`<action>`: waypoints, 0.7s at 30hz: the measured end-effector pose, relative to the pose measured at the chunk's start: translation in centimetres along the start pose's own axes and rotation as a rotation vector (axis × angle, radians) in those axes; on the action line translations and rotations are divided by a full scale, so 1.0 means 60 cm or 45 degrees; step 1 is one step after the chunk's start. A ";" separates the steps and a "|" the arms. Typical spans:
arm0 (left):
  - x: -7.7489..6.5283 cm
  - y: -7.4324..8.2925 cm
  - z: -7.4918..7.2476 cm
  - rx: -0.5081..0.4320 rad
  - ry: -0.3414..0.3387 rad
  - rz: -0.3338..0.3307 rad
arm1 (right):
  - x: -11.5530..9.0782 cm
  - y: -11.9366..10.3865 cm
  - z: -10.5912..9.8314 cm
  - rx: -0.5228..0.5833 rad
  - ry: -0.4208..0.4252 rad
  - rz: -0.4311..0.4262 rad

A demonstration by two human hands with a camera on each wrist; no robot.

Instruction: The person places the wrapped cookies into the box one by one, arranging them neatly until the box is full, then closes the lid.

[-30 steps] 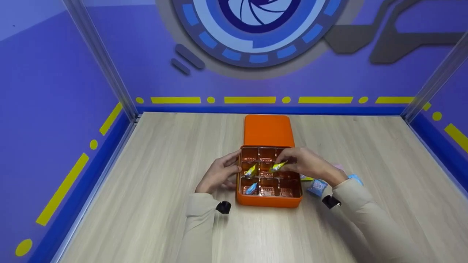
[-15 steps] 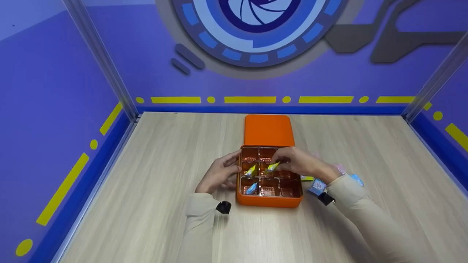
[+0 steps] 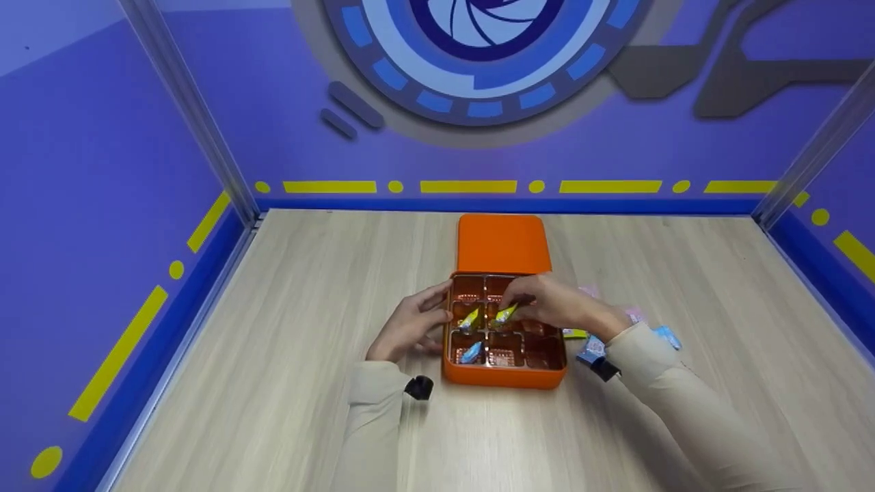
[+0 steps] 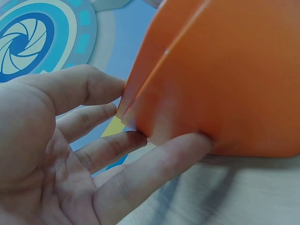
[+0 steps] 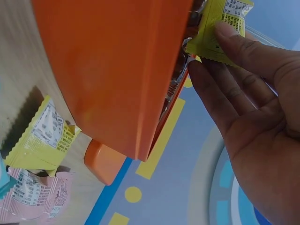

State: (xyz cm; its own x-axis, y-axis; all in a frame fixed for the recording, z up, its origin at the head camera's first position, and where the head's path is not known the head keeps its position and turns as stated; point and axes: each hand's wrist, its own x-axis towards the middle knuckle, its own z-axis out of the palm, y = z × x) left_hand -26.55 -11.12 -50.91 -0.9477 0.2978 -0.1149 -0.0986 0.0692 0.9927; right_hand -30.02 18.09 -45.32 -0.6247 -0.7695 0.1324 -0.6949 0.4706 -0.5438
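Observation:
An orange box (image 3: 502, 378) with a clear divided tray stands in the middle of the table. My left hand (image 3: 403, 326) rests its fingertips against the box's left side; the left wrist view shows the fingers fairly straight on the orange wall (image 4: 234, 93). Over the middle compartment, my right hand (image 3: 560, 305) pinches a yellow wrapped candy (image 5: 206, 40) between thumb and fingers. Another yellow candy (image 3: 469, 319) lies in the middle-left compartment, with a blue candy (image 3: 471, 352) in the front-left one. The right hand hides part of the right-hand compartments.
An orange lid (image 3: 503, 243) lies flat behind the box. Right of the box are loose candies: a yellow one (image 5: 40, 138), a pink one (image 5: 35, 194) and blue ones (image 3: 667, 337), partly under the right forearm. Blue-purple panels (image 3: 328, 164) wall the table.
My right hand has moved left with the yellow candy, from the edge of the middle compartment to over it. The left hand and the box have stayed put.

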 end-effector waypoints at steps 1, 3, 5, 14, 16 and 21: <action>0.000 0.000 0.000 -0.002 -0.001 0.003 | 0.000 0.000 0.000 0.003 -0.002 0.000; 0.001 -0.001 0.000 -0.001 -0.004 0.009 | 0.001 0.000 0.001 0.006 -0.005 -0.004; 0.002 -0.002 -0.001 0.008 -0.006 0.011 | 0.002 -0.001 0.002 0.010 -0.009 -0.013; 0.003 -0.003 -0.002 0.019 -0.002 -0.001 | 0.002 0.001 0.004 -0.012 -0.012 -0.032; 0.002 -0.002 -0.002 0.020 -0.004 0.004 | 0.002 0.002 0.005 -0.018 -0.015 -0.027; 0.001 0.000 -0.001 0.019 -0.003 0.007 | 0.001 0.004 0.006 -0.034 -0.016 -0.014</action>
State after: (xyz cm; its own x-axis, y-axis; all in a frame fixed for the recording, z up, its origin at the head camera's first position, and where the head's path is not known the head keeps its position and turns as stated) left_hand -26.65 -11.18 -50.92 -0.9473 0.3008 -0.1097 -0.0890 0.0816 0.9927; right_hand -30.08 17.99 -45.76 -0.6127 -0.7799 0.1281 -0.7110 0.4732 -0.5202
